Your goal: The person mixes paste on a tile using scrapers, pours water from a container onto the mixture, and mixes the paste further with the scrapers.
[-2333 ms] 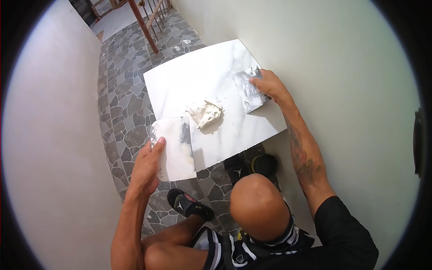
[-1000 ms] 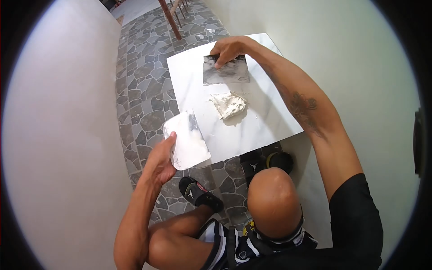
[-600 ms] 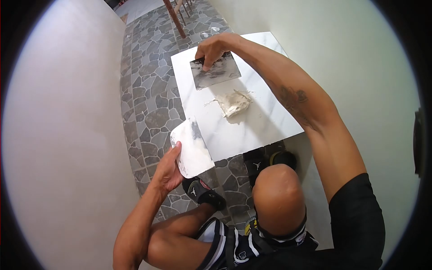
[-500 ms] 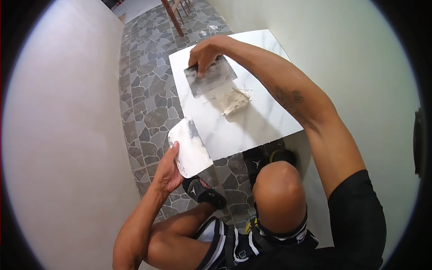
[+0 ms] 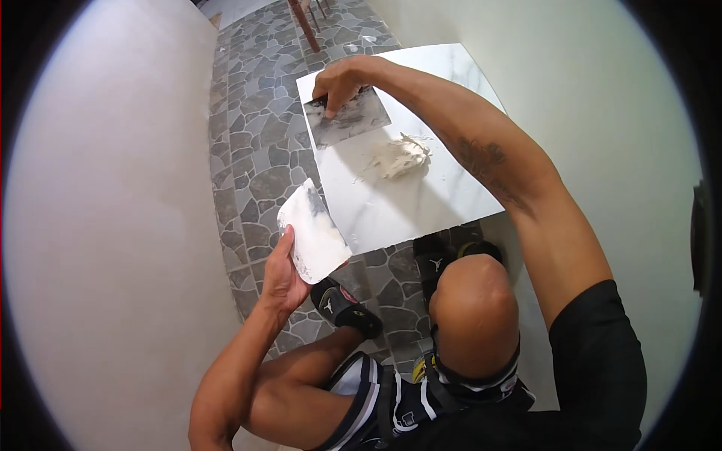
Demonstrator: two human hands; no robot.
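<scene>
Condition of material: the putty mound (image 5: 408, 156) is gathered in one ragged heap near the middle of the marbled white board (image 5: 391, 214), not spread out in a layer. Thin smears and crumbs lie loose around it, chiefly at its 9 o'clock side, so collection appears largely achieved but incomplete. The wide steel scraper (image 5: 353, 122) shows grey streaks and residue across its face; the white-coated scraper (image 5: 314, 237) carries a pale film over most of its surface, with a grey patch near its 12 o'clock end. Pose: the right arm (image 5: 481, 143) reaches in from 4 o'clock, arches over the board's far side and bends down at the wrist. The right hand (image 5: 340, 81) is closed over the far edge of the steel scraper, one digit laid on its face, at about 10 o'clock from the mound; whether the blade touches the board cannot be determined. The left hand (image 5: 282, 274) lies at about 8 o'clock from the mound, palm turned inward, pinching the coated scraper with the thumb on its upper face and the fingers mostly hidden beneath. That scraper is tilted beside the board's near-left edge, above the stone-patterned floor (image 5: 267, 180); contact with the board is not confirmed.
</scene>
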